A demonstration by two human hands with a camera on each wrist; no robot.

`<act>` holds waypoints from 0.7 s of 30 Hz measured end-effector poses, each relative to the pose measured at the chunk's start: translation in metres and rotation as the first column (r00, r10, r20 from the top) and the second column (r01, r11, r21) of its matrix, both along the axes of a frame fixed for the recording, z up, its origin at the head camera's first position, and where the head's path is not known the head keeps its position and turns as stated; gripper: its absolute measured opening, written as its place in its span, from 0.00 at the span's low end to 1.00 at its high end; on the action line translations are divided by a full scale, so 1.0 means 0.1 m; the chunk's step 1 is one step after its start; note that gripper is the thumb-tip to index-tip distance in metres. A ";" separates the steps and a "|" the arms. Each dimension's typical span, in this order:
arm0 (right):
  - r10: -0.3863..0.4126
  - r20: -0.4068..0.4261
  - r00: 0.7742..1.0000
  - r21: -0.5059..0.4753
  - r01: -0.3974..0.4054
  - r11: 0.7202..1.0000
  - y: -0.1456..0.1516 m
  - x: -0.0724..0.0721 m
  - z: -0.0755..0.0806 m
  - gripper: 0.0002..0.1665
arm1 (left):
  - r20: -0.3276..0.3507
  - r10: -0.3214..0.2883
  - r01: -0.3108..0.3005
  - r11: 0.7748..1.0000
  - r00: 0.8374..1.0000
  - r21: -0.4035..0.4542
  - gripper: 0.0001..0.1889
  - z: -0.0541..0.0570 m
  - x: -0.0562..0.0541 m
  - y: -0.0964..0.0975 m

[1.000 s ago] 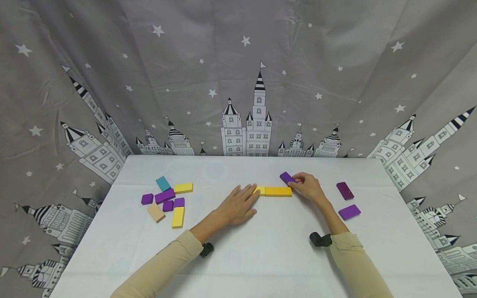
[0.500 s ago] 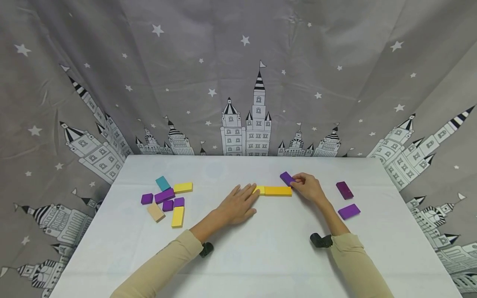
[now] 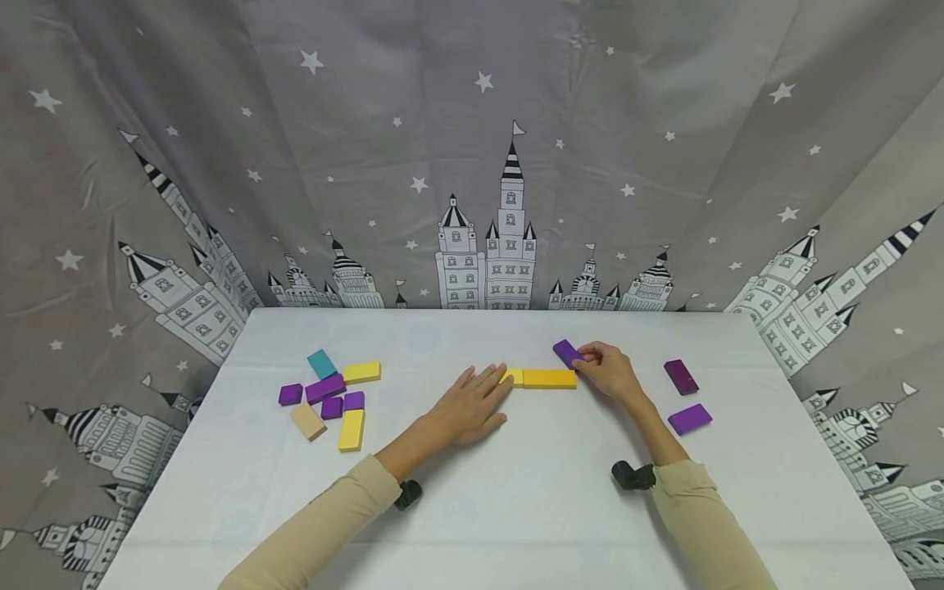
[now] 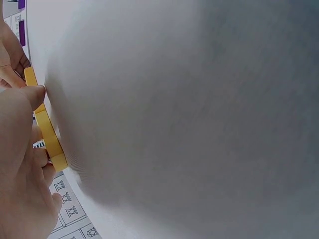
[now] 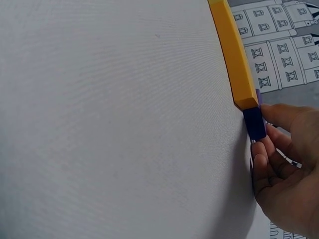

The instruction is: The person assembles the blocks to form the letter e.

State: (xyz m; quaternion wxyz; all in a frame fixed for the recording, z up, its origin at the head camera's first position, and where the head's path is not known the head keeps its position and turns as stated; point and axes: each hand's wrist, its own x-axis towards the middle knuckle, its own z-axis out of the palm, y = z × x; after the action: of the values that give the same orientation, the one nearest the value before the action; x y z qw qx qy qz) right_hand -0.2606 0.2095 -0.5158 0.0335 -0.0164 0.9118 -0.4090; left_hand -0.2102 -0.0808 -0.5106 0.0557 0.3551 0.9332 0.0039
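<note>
My right hand pinches one end of a purple block between thumb and fingers. That block lies slanted, its near end by the right end of an orange-yellow block; the right wrist view shows its dark end face close to the orange-yellow corner. A lighter yellow block continues the row leftward, end to end. Over its left end lies my left hand, palm down with fingers extended, hiding part of it. In the left wrist view the fingers stand beside the yellow row.
A loose group of blocks lies left on the white table: a teal block, a tan block, two yellow and several purple ones. At right lie a dark magenta block and a purple one. A grey curtain hangs behind.
Almost nothing differs. Both hands and the blocks hold their places, and the right fingers shift only very slightly on the purple block.
</note>
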 end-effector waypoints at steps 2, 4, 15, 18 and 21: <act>0.003 -0.002 1.000 0.001 -0.003 1.000 0.00 0.00 -0.01 0.20 | -0.001 -0.001 0.001 1.000 1.000 0.004 0.34 0.00 0.00 0.00; 0.002 0.000 1.000 0.000 -0.002 1.000 0.00 0.00 -0.01 0.20 | 0.002 -0.001 0.001 1.000 1.000 -0.003 0.34 0.00 0.00 0.00; -0.006 0.006 1.000 -0.002 0.006 1.000 -0.01 0.03 0.02 0.20 | 0.005 -0.003 0.003 1.000 1.000 0.000 0.34 0.02 0.02 0.00; 0.004 -0.015 1.000 -0.005 -0.004 1.000 -0.01 0.04 0.02 0.20 | 0.005 -0.002 0.002 1.000 1.000 0.004 0.34 0.02 0.02 0.00; 0.006 -0.035 0.999 -0.012 -0.006 1.000 0.02 0.06 0.02 0.20 | 0.004 -0.001 0.001 1.000 1.000 -0.004 0.34 0.02 0.02 0.00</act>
State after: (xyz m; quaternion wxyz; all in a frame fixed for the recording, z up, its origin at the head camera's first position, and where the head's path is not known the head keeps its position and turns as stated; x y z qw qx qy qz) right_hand -0.2548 0.2115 -0.5134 0.0187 -0.0265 0.9097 -0.4139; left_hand -0.2080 -0.0810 -0.5082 0.0581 0.3556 0.9328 0.0025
